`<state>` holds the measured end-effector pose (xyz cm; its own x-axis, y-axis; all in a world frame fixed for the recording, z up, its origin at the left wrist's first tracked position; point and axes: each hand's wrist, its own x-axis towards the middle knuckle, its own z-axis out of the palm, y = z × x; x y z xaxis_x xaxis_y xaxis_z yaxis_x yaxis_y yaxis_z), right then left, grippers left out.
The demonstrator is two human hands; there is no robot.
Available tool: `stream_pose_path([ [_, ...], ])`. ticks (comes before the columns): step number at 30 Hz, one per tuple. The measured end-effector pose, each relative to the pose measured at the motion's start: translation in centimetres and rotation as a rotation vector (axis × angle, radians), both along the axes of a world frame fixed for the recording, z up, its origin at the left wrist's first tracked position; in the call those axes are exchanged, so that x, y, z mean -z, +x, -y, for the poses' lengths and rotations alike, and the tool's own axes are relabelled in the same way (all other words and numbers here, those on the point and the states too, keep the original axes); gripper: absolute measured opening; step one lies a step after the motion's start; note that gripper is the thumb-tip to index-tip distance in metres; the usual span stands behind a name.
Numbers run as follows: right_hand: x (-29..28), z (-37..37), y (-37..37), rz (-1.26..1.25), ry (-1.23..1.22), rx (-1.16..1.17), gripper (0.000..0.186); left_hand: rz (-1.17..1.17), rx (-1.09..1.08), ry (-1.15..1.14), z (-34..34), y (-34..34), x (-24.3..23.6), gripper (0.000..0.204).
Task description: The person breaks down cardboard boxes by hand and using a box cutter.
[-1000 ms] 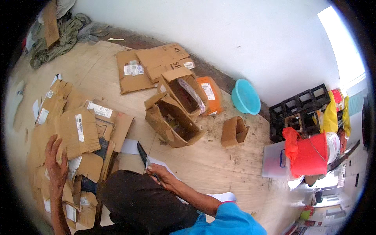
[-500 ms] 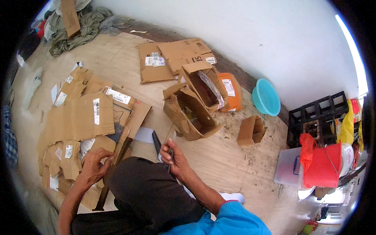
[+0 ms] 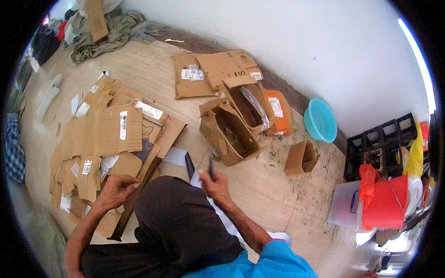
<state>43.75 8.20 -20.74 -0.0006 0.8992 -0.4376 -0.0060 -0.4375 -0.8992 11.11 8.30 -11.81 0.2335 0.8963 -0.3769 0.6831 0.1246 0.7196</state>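
Note:
My left hand is closed, thumb and fingers brought together beside the near edge of a pile of flattened cardboard. Whether anything sits in its fingertips is hidden. Just right of my dark-trousered knee, my right hand is wrapped round a slim dark tool that points upward; it is smeared by motion, so its exact kind cannot be told. Beyond this hand stands an open, torn cardboard box. A white sheet and a black strip lie on the floor between pile and right hand.
Another open box, an orange package and flat cardboard lie toward the wall. Right of them are a small open carton and a turquoise basin. A red bucket and black crates stand far right.
My right hand has turned, and the dark tool now points up instead of down. The left hand has shifted slightly right. The whole view has swung a little.

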Motion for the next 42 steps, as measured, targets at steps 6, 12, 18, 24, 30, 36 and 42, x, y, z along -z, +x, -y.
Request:
stream_pose_path([
  [6, -1.8, -2.6, 5.8, 0.454, 0.209, 0.147, 0.039, 0.429, -0.312, -0.229, 0.1, 2.1, -1.0, 0.027],
  [12, 2.5, -4.5, 9.6, 0.524, 0.368, 0.159, 0.027, 0.521, -0.162, -0.203, -1.5, 7.1, -3.5, 0.029],
  [18, 0.7, -6.0, 9.6, 0.416, 0.491, 0.173, 0.021, 0.609, -0.139, -0.185, -1.4, 4.2, -2.5, 0.026],
  [24, -14.4, -8.6, 5.3, 0.607, 0.377, -0.127, 0.018, 0.308, 0.071, 0.325, -6.1, 2.1, -3.2, 0.040],
  [30, -24.2, -9.0, 0.9, 0.745, 0.467, -0.392, 0.019, 0.249, 0.238, 1.263, -13.1, 8.9, -7.3, 0.051],
  [36, -25.3, -10.3, -0.7, 0.604, 0.530, -0.419, 0.020, 0.199, 0.336, 0.904, -11.8, 8.2, -7.1, 0.023],
  [42, -26.9, -8.8, -0.7, 0.283, 0.733, 0.033, 0.032, 0.530, 0.248, 0.803, -10.8, 6.9, -5.5, 0.024],
])
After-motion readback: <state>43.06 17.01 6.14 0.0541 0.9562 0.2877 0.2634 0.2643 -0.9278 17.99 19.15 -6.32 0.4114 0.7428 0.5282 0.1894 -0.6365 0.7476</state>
